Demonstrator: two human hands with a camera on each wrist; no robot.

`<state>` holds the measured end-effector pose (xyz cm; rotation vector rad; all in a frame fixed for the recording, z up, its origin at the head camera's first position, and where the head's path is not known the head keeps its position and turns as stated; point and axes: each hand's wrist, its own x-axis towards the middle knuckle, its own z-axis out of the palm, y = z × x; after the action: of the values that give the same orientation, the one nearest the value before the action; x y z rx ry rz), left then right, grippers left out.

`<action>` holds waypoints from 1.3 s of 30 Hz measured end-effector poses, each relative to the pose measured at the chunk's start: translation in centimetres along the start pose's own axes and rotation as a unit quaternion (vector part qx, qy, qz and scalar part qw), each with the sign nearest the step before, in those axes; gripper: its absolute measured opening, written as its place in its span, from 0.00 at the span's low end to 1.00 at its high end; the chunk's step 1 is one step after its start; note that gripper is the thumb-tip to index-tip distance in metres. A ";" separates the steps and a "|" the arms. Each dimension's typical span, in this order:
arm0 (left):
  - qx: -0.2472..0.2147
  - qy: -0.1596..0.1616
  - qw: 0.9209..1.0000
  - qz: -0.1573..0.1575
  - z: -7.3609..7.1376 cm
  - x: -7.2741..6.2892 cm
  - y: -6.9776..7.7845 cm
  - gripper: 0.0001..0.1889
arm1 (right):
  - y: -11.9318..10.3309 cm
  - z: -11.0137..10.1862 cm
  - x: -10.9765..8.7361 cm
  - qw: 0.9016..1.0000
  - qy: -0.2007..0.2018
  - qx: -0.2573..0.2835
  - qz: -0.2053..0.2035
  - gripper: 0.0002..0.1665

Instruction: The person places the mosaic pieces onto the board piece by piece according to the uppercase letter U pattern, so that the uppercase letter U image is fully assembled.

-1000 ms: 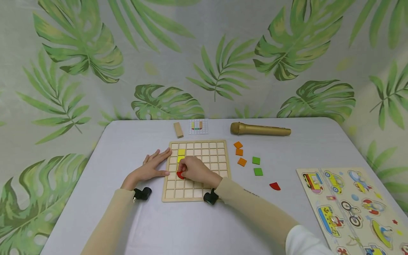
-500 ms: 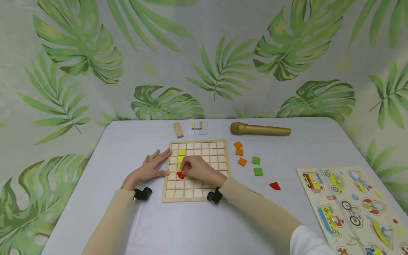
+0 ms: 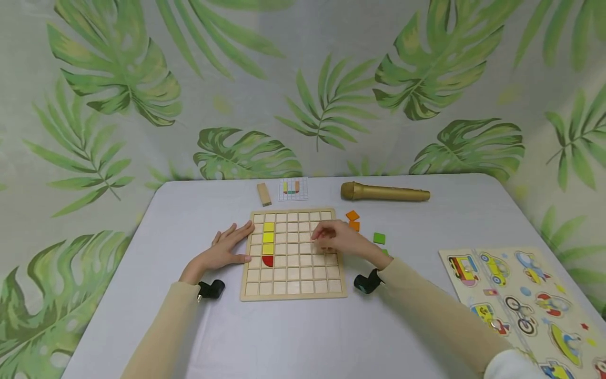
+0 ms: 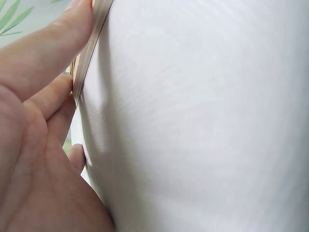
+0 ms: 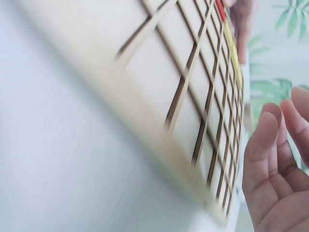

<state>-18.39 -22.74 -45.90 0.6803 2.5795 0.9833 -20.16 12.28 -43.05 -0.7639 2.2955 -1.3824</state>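
Observation:
A wooden grid board (image 3: 293, 273) lies on the table in the head view. Three yellow squares (image 3: 269, 237) form a column in its left part, and a red quarter-circle piece (image 3: 268, 261) sits in the cell just below them. My left hand (image 3: 224, 247) rests against the board's left edge with fingers extended; the left wrist view shows the fingers (image 4: 58, 94) touching the rim. Over the board's right side hovers my right hand (image 3: 344, 238), blurred, its fingers loosely bent. In the right wrist view the right hand (image 5: 275, 179) has nothing visible between thumb and fingers.
Orange squares (image 3: 352, 215) and green squares (image 3: 379, 238) lie right of the board, partly behind my right hand. A wooden block (image 3: 264, 195), a pattern card (image 3: 293, 189) and a gold microphone (image 3: 384, 192) lie at the back. A picture puzzle (image 3: 525, 316) lies far right.
My right hand has let go of the red quarter-circle piece and moved right across the board. That piece stays in its cell, now uncovered. My left hand has not moved.

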 end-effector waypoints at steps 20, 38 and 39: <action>0.006 0.004 1.000 0.002 -0.1 -0.1 0.2 0.43 | 5.0 -9.1 -9.1 0.995 0.060 0.003 0.082 0.14; 0.001 0.000 1.000 -0.003 0.2 0.1 -0.3 0.44 | 5.6 -8.4 -9.9 0.995 0.033 -0.082 0.049 0.10; 0.002 0.000 1.000 -0.003 0.2 0.1 -0.3 0.44 | 5.5 -8.3 -9.9 0.994 0.033 -0.092 0.044 0.10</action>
<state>-18.44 -22.77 -46.22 0.6735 2.5831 0.9767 -18.33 26.19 -43.88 -0.6711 2.5022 -1.1876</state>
